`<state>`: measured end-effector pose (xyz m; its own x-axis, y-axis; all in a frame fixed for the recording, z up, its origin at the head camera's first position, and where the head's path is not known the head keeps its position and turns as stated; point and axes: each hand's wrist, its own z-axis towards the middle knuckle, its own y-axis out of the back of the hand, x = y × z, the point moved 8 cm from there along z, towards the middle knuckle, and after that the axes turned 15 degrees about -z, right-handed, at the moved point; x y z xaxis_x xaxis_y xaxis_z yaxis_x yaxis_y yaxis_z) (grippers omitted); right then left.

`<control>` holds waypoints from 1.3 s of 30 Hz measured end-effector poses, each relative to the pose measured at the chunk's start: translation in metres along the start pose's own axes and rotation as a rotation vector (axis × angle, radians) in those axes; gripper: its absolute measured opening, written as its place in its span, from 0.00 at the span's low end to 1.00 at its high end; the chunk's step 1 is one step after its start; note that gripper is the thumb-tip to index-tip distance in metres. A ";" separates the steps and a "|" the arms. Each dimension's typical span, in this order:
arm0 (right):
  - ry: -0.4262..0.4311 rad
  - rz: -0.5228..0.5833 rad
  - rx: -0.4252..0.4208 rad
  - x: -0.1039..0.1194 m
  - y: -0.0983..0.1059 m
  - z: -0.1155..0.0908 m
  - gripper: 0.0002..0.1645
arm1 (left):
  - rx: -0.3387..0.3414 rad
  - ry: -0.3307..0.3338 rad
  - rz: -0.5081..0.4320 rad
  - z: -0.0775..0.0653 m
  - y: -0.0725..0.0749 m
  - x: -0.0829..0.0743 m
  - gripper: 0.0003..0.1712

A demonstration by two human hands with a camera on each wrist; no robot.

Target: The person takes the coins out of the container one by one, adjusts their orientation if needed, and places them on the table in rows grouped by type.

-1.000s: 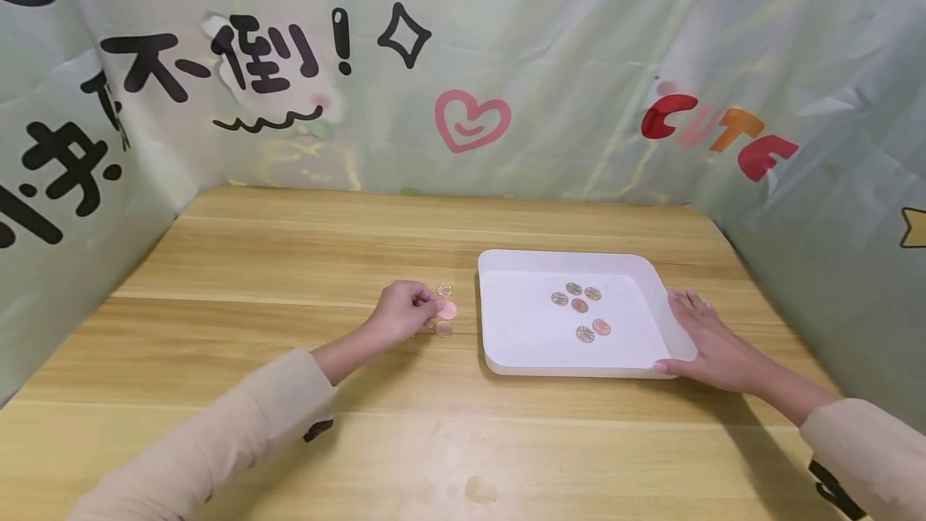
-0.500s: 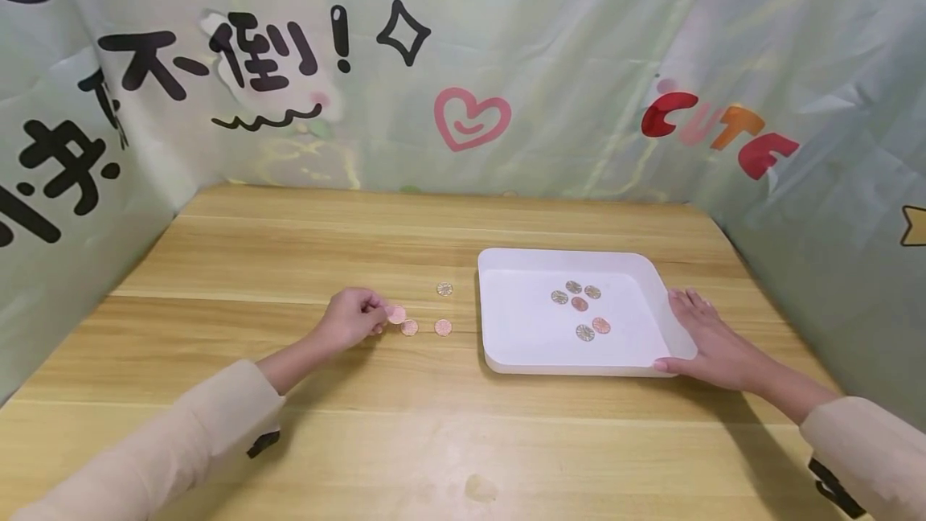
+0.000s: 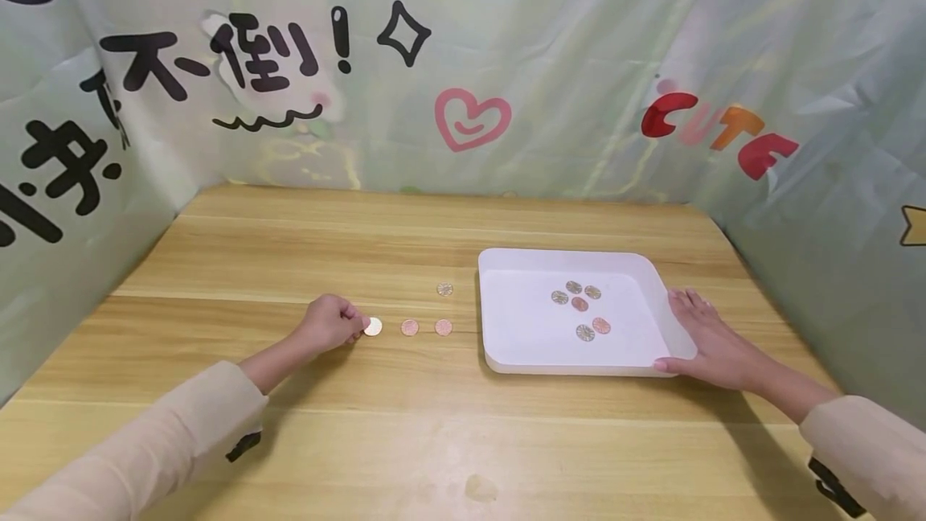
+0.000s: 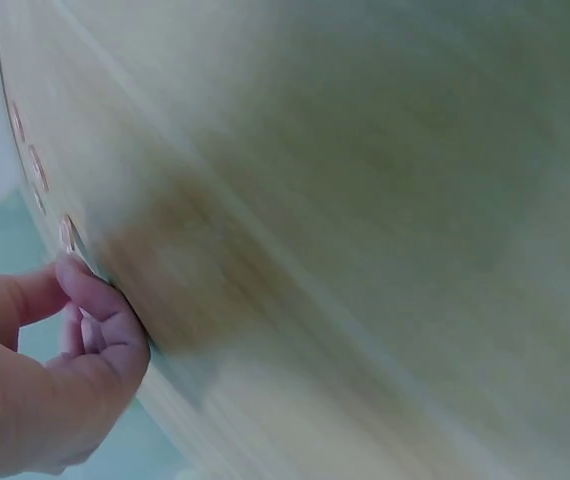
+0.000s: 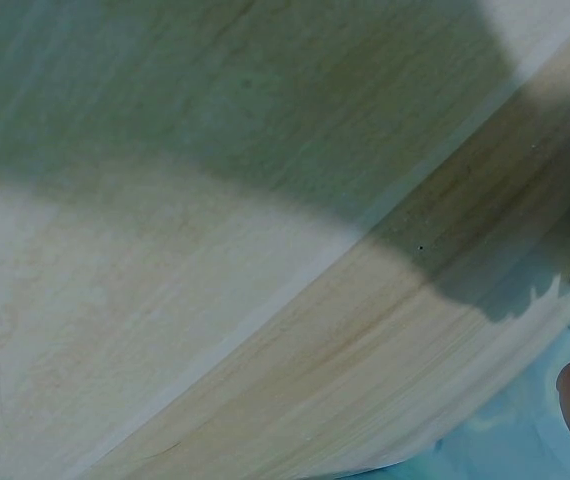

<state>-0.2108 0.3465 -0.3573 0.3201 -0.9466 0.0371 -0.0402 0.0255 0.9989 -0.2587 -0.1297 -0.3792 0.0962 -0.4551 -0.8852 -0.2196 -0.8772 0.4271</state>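
Observation:
My left hand (image 3: 329, 324) pinches a coin (image 3: 373, 327) between thumb and fingertips, low over the table; the coin looks bright and pale. In the left wrist view the same hand (image 4: 75, 360) has its other fingers curled in. Two copper-coloured coins lie in line with it to the right, a nearer one (image 3: 409, 327) and a farther one (image 3: 444, 328). Behind them is a silvery coin (image 3: 444, 289). My right hand (image 3: 712, 348) rests against the right end of a white tray (image 3: 506, 348), fingers stretched along its side and thumb at the front rim.
Several silvery coins (image 3: 585, 334) and two copper ones (image 3: 601, 326) lie inside the tray. The wooden table (image 3: 289, 239) is enclosed by a printed cloth (image 3: 564, 63) behind and at both sides.
My left hand has moved left with the pinched coin, away from the tray, bringing it level with the front coins. My right hand and the tray stay in place.

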 end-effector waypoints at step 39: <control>0.014 -0.001 -0.010 -0.001 0.000 -0.001 0.64 | -0.105 -0.317 -0.171 0.012 -0.049 -0.074 0.10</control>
<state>-0.2101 0.3476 -0.3578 0.3332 -0.9422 0.0363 -0.0303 0.0278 0.9992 -0.2671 -0.0512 -0.3366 -0.1859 -0.2453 -0.9515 -0.1240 -0.9548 0.2703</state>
